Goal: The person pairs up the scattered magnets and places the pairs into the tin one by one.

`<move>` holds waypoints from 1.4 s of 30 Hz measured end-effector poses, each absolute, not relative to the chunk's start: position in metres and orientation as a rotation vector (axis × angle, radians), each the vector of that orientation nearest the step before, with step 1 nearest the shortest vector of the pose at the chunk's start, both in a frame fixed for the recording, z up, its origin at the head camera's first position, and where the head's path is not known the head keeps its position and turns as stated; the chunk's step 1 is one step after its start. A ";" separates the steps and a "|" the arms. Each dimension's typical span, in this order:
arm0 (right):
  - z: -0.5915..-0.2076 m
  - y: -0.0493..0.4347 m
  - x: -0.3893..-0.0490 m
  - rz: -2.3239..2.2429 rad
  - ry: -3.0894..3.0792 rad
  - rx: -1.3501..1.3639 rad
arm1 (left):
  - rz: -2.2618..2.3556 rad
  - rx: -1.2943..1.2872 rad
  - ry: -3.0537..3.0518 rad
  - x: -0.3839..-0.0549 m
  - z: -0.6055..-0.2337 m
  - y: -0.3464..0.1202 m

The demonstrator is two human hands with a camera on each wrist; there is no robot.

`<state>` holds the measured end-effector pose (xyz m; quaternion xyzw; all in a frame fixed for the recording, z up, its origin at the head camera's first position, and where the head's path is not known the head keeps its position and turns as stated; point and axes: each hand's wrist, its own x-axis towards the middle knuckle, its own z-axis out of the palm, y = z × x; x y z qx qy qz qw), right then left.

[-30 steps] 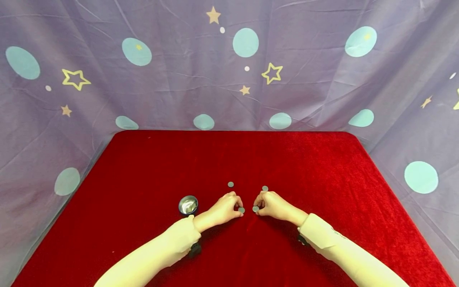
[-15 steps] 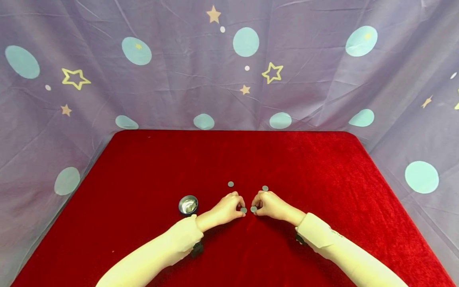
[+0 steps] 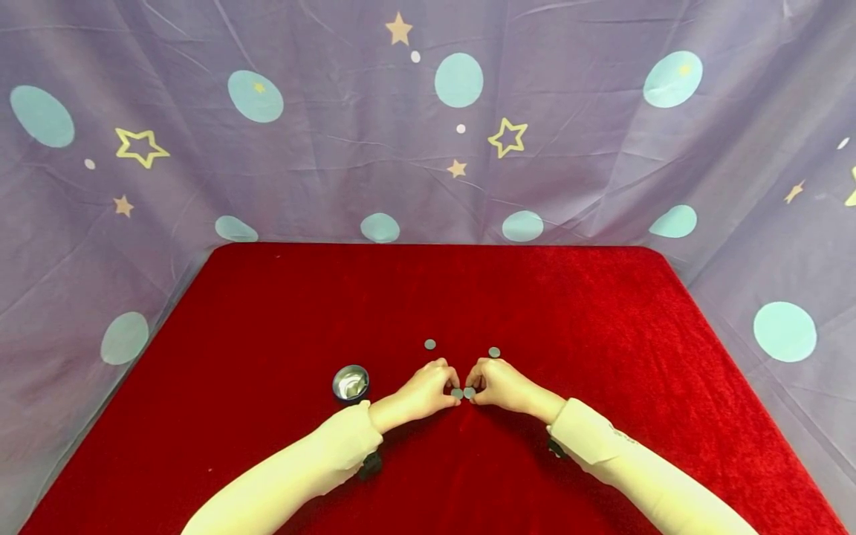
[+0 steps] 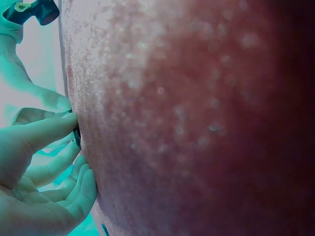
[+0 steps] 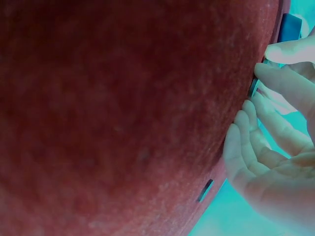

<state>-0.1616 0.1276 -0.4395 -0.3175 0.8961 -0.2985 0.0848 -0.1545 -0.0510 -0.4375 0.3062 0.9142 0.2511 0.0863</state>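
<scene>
In the head view my left hand (image 3: 428, 390) pinches a small flat grey disc (image 3: 457, 394) between thumb and fingers. Facing it, my right hand (image 3: 504, 386) pinches a matching disc (image 3: 469, 393). The two discs lie side by side at the table surface, nearly edge to edge; whether they touch I cannot tell. In the right wrist view that hand's disc (image 5: 253, 87) shows as a thin edge between thumb and index finger. The left wrist view shows a dark disc edge (image 4: 77, 136) at the left fingertips, mostly hidden by the fingers.
Two more grey discs lie farther back: one disc (image 3: 430, 344) beyond the left hand, another disc (image 3: 494, 352) just behind the right knuckles. A small shiny bowl (image 3: 351, 383) stands left of the left hand. Red cloth covers the table (image 3: 374, 297), and a patterned curtain (image 3: 568, 148) hangs behind.
Both hands have moved toward each other with their discs, the left one rightward and the right one leftward, narrowing the gap. The bowl and the two farther discs have stayed put.
</scene>
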 end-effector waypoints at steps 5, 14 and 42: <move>-0.440 0.127 -0.161 -0.884 2.677 -0.962 | 0.749 0.916 2.725 -0.155 -0.439 -0.051; -0.439 0.128 -0.161 -0.873 2.678 -0.970 | 0.790 0.980 2.702 -0.157 -0.439 -0.057; -0.441 0.120 -0.158 -1.010 2.620 -0.970 | 1.150 0.942 2.743 -0.134 -0.401 -0.137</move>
